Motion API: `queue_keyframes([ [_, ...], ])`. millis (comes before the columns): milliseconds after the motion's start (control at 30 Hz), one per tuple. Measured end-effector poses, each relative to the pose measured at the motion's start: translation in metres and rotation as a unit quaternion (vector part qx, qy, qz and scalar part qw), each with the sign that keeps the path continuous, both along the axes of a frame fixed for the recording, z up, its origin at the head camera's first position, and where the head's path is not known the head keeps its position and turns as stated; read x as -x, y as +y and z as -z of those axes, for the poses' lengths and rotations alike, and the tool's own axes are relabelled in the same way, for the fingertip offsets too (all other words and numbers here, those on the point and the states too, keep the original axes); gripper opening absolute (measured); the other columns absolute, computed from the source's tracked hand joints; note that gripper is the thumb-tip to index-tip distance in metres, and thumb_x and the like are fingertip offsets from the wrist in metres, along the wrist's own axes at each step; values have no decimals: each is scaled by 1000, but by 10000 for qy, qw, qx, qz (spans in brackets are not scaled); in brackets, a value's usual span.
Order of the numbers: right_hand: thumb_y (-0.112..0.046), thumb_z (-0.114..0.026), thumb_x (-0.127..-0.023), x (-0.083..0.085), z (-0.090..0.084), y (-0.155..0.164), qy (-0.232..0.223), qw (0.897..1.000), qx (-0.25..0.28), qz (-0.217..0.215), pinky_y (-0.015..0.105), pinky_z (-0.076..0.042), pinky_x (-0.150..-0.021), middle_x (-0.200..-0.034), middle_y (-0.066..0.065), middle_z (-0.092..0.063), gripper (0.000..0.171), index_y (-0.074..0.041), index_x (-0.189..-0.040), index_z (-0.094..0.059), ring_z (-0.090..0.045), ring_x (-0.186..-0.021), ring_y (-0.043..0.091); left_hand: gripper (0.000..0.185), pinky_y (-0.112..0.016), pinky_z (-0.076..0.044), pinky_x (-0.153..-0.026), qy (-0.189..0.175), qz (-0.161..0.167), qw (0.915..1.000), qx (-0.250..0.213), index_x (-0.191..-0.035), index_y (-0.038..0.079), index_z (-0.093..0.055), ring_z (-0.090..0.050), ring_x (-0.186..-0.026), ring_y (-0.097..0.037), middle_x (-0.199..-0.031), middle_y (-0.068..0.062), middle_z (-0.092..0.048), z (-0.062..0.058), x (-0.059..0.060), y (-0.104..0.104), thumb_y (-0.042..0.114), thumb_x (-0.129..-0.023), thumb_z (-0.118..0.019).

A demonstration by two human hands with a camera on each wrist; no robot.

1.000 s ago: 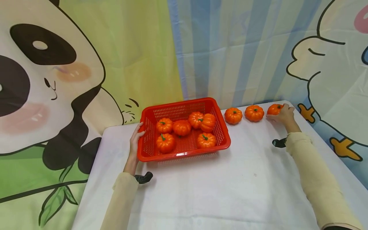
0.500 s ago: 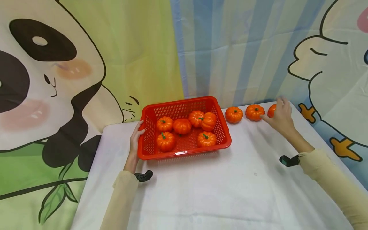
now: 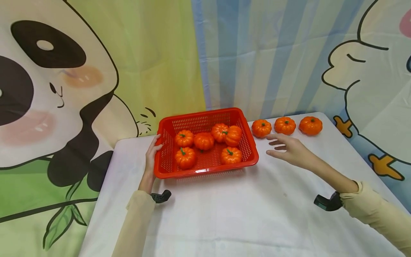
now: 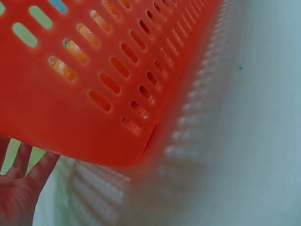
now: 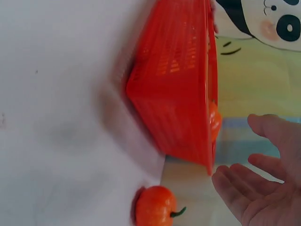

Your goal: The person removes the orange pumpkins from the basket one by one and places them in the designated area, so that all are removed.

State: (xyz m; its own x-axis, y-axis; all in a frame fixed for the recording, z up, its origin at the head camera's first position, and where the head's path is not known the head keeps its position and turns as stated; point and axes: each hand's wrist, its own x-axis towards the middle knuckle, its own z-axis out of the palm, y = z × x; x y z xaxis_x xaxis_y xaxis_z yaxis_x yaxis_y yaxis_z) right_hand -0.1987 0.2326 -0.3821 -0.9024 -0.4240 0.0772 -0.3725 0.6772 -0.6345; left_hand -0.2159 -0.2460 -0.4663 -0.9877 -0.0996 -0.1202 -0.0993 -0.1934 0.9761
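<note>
While a panda (image 3: 51,71) printed on the fabric backdrop (image 3: 170,53) fills the far left, the left hand (image 3: 151,157) stands at the left end of a red, rectangular, slotted plastic basket (image 3: 205,171), its fingers bent over the rim; its thumb is hidden. Six glossy orange pumpkins sit inside the basket: two at the left (image 3: 184,138) (image 3: 185,158), one near the middle (image 3: 203,141), two touching at the far right (image 3: 219,132) (image 3: 234,136), and one at the near right (image 3: 231,156). Farther right, three more orange pumpkins with green stems form a row along the far edge of the white cloth-covered table (image 3: 224,214): a left one (image 3: 261,128) just beside the basket, a middle one (image 3: 284,125) and a right one (image 3: 310,125). The right hand (image 3: 290,150), coming from a cream sleeve (image 3: 372,207), hangs on the near side of this row, fingers loosely spread and holding nothing, fingertips pointing left toward the basket.

Half a second ago this hand partly covered the row's right pumpkin; now it is farther left, and that pumpkin shows whole. The left hand, basket and its pumpkins look unchanged.
</note>
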Motion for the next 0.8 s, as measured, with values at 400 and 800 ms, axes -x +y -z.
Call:
queue_keyframes([
  [400, -20, -65, -92, 1, -9, -37, -723, 9916, 478, -956, 37, -56, -89, -131, 22, -60, 47, 3, -132, -56, -60, -117, 38, 50, -35, -29, -119, -4, -34, 9999, -155, -148, 32, -37, -33, -141, -17, -159, 11, -28, 0, 0, 0, 15, -101, -30],
  [800, -25, -65, -92, 32, 11, -96, -617, 9735, -863, -2025, 50, -47, -102, -133, 17, -61, 48, 0, -132, -57, -55, -125, 34, 51, -40, -28, -120, -38, 26, 9999, -129, -150, 31, -34, -32, -142, -19, -159, 8, -27, -1, -3, 1, 16, -101, -30],
])
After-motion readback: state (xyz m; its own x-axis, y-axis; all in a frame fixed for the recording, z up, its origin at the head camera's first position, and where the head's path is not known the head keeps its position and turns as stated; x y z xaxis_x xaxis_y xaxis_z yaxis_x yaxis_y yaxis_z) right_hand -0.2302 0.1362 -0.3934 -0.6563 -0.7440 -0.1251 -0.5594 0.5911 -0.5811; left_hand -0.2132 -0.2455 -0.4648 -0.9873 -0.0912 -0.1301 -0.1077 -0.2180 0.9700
